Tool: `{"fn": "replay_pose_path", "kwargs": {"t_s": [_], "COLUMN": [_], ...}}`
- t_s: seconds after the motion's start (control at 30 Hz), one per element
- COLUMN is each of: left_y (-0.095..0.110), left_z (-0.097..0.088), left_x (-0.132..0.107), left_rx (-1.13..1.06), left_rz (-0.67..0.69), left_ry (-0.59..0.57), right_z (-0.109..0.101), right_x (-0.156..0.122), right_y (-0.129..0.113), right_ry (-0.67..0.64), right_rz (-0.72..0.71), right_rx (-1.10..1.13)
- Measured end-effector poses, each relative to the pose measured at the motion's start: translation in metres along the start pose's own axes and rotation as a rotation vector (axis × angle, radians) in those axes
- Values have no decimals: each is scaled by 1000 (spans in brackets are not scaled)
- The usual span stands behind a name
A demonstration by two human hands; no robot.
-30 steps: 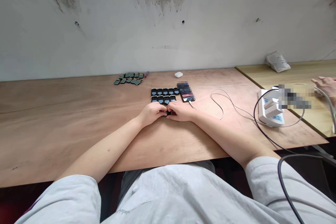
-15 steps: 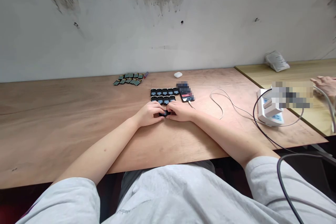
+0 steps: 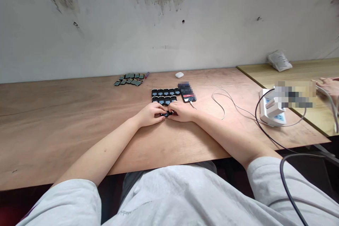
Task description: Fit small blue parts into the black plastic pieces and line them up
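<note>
Low over the wooden table, a small black plastic casing (image 3: 166, 114) with a bluish-grey panel sits between my two hands. My left hand (image 3: 150, 114) grips its left side with closed fingers. On the right side, my right hand (image 3: 182, 111) pinches the same casing, and its fingertips hide part of it. Just beyond my fingers, two rows of similar black casings (image 3: 164, 92) with grey-blue panels lie side by side. Farther back to the left are several flat grey-green screen modules (image 3: 129, 79) with dark edges.
A phone (image 3: 187, 93) with a plugged-in cable lies right of the rows. Behind it rests a white earbud case (image 3: 179, 75). A white power strip (image 3: 272, 107) with cables stands at right, near another person's hand (image 3: 328, 87). A purple-handled tool (image 3: 147, 75) lies near the wall.
My hands stay in nearly the same place around the casing. My left fingers have shifted slightly, and more of the casing's panel shows.
</note>
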State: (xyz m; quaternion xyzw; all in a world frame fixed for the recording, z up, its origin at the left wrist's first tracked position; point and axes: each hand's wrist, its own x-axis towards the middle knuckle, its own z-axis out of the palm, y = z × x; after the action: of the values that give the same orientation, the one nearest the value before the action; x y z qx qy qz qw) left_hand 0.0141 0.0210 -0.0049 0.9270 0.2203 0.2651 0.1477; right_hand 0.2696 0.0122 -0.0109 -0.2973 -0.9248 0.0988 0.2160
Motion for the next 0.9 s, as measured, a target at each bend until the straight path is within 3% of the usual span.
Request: {"fn": "replay_pose_path", "kwargs": {"t_s": [0.3,0.53,0.9], "left_y": [-2,-8,-10], "left_z": [-2,2,4], "left_x": [0,-3,-4], "left_rx": [16,-69,-92], "left_rz": [-20,-28,-34], "left_ry": [-57,-10,-30], "right_z": [-2,-3,2], "right_x": [0,0,-1], "right_y": [-2,-2,5], "right_ry": [-5,-3,1], "right_rz": [7,-5,-20], "right_rx": [12,7,24]}}
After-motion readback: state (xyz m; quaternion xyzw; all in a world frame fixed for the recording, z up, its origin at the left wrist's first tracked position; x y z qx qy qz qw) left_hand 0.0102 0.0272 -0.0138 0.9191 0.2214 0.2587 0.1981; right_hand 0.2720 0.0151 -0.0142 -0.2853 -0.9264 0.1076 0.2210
